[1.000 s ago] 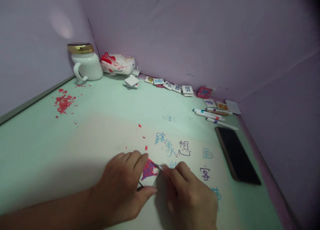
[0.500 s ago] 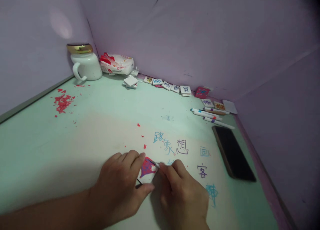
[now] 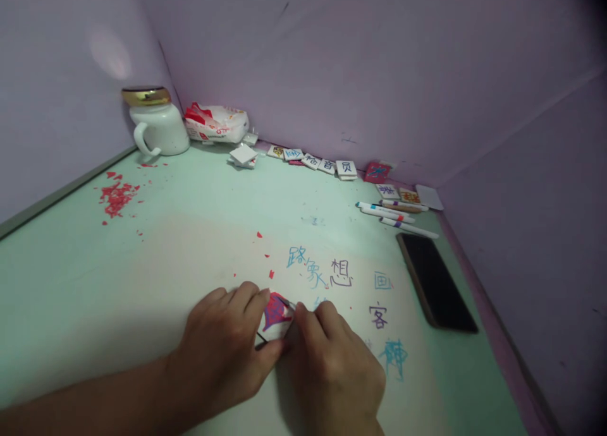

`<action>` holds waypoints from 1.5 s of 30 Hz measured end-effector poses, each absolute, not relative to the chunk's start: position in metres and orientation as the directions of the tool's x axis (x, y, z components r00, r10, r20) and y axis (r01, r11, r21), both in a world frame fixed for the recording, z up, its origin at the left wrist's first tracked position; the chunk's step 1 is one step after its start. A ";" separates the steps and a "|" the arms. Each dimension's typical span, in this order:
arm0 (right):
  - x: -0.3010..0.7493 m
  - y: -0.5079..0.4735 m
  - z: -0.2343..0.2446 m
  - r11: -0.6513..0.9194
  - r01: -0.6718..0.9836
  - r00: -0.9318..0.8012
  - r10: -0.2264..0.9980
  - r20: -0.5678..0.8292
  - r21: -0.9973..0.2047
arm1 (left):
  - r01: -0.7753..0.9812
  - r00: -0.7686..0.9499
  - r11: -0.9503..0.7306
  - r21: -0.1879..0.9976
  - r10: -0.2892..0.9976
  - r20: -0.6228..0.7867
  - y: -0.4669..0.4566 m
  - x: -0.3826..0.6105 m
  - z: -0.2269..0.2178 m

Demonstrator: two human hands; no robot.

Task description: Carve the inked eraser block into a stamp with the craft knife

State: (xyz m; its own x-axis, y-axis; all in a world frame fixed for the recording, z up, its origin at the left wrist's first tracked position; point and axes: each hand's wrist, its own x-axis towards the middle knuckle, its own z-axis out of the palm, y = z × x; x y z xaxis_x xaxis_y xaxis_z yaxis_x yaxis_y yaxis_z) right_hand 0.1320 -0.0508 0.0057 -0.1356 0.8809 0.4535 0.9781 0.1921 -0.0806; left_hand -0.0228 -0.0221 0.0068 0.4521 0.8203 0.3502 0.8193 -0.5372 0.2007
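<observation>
A small square carving block, white with a red and purple face, lies under my hands on the table. My left hand is closed on its left side, fingers at the top edge and thumb along the bottom. Pinched in my right hand is a carving knife with a thin metal tip. That tip touches the coloured face near its upper right, where a pale patch shows. Most of the knife's handle is hidden by my fingers. A thin dark line shows by my left thumb; I cannot tell what it is.
Red shavings lie at the left, with a few crumbs above the block. Along the back stand a lidded white mug, a tissue pack and several lettered tiles. Markers and a phone lie right of characters written on the table.
The whole view has shifted slightly, so things sit a little further left. Both hands keep their hold, and the knife tip stays on the block's face with only a slight movement.
</observation>
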 end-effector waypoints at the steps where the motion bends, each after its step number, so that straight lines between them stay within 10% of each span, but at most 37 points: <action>1: 0.132 -0.051 0.005 0.193 0.978 -0.136 0.878 0.458 -0.079 | 0.819 0.452 -0.537 0.203 0.820 0.351 -0.022 -0.023 0.007; 18: 0.160 -0.049 -0.002 0.235 0.917 -0.059 0.880 0.472 -0.322 | 0.827 0.446 -0.522 0.210 0.835 0.321 -0.028 -0.026 0.006; 45: 0.139 -0.049 0.006 0.229 0.950 -0.141 0.923 0.359 -0.214 | 0.822 0.427 -0.488 0.295 0.869 0.248 -0.027 -0.024 0.008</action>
State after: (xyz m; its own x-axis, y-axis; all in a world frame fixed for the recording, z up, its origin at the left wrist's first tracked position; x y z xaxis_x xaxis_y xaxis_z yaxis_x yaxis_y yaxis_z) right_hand 0.1386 -0.0488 0.0061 -0.1414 0.9225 0.3591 0.9497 0.2288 -0.2140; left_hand -0.0240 -0.0275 0.0083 0.4274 0.8692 0.2484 0.8215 -0.4882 0.2946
